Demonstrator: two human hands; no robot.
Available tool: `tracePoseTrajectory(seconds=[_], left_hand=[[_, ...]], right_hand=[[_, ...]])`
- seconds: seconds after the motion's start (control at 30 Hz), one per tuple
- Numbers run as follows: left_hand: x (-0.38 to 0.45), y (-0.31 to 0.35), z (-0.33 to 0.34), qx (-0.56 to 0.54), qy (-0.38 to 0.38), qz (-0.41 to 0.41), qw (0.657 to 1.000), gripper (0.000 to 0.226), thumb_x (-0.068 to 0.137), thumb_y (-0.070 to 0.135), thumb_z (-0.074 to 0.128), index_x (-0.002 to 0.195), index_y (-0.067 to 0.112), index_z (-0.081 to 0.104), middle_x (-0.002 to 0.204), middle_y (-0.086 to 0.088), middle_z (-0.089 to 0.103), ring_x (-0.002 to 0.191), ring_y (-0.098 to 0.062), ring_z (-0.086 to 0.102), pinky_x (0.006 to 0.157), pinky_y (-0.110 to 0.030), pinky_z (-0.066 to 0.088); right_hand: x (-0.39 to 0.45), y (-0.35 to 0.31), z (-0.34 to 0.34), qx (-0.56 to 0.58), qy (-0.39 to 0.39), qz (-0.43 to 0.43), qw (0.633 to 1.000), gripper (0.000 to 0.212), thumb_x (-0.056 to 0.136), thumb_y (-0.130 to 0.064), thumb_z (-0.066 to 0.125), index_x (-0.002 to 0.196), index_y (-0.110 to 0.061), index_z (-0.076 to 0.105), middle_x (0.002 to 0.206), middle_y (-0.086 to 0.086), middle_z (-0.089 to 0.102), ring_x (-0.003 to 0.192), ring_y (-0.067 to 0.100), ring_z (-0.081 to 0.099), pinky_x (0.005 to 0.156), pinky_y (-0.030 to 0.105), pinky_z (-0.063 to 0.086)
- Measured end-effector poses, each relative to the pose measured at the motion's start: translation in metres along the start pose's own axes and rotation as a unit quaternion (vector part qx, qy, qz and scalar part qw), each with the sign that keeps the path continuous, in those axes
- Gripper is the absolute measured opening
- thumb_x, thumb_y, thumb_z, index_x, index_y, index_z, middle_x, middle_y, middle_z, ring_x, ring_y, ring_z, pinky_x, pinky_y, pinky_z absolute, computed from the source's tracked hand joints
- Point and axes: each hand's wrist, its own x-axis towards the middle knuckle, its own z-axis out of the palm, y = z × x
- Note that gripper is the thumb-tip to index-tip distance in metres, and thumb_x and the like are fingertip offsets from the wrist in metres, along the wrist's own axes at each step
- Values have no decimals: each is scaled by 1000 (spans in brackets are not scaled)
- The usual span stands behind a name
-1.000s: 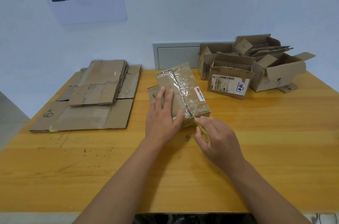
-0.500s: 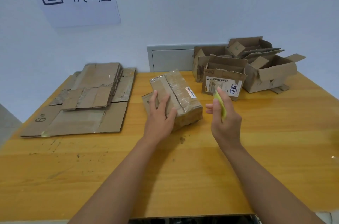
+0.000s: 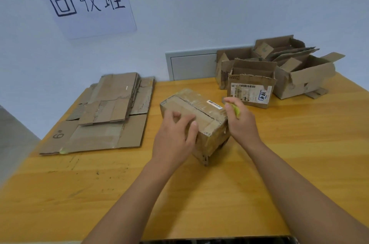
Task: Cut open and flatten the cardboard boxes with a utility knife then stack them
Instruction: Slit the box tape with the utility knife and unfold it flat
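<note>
A taped brown cardboard box (image 3: 201,108) stands in the middle of the wooden table (image 3: 299,154), with a slit along its top tape. My left hand (image 3: 175,136) presses on the box's near left corner. My right hand (image 3: 240,122) is against the box's right end and grips a yellow-green utility knife (image 3: 235,110); only part of the handle shows and the blade is hidden.
A stack of flattened cardboard (image 3: 103,114) lies at the left of the table. Several open, torn boxes (image 3: 279,76) stand at the back right, one with a shipping label (image 3: 249,94). A paper sign (image 3: 87,2) hangs on the wall, a white panel (image 3: 191,66) below it.
My right hand lifted the knife away from the box's near end, then came back against the right end. The box has been turned and my left hand shifted on its top.
</note>
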Motion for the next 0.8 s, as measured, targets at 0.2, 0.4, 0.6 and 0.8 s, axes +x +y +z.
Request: tracePoseTrajectory(seconds=[0.2, 0.4, 0.6, 0.8], left_hand=[[20, -5, 19, 15, -26, 36, 999, 27, 103, 44, 33, 120, 35, 53, 141, 3, 35, 132, -20, 22, 109, -40, 30], [18, 1, 30, 44, -31, 47, 997, 37, 104, 49, 26, 132, 39, 47, 149, 6, 25, 137, -21, 16, 110, -47, 34], [18, 0, 34, -74, -63, -25, 995, 44, 102, 56, 25, 143, 45, 37, 153, 22, 12, 145, -26, 17, 113, -51, 33], [15, 4, 43, -93, -89, -8, 992, 46, 104, 48, 31, 148, 36, 35, 157, 14, 8, 141, -9, 17, 108, -33, 29]], right_hand=[[-6, 8, 0, -18, -7, 42, 999, 31, 106, -31, 41, 130, -23, 58, 108, -5, 62, 102, 15, 56, 79, 30, 42], [-14, 17, -2, -11, 3, 48, 999, 36, 106, -34, 40, 138, -22, 51, 133, 2, 61, 123, 23, 54, 93, 30, 41], [-10, 2, -7, -46, 48, -22, 998, 36, 106, -29, 39, 139, -20, 49, 124, -2, 63, 108, 15, 57, 83, 28, 42], [-4, 9, -13, -115, 40, -37, 992, 36, 106, -24, 38, 140, -22, 47, 116, 4, 66, 100, 26, 62, 75, 33, 45]])
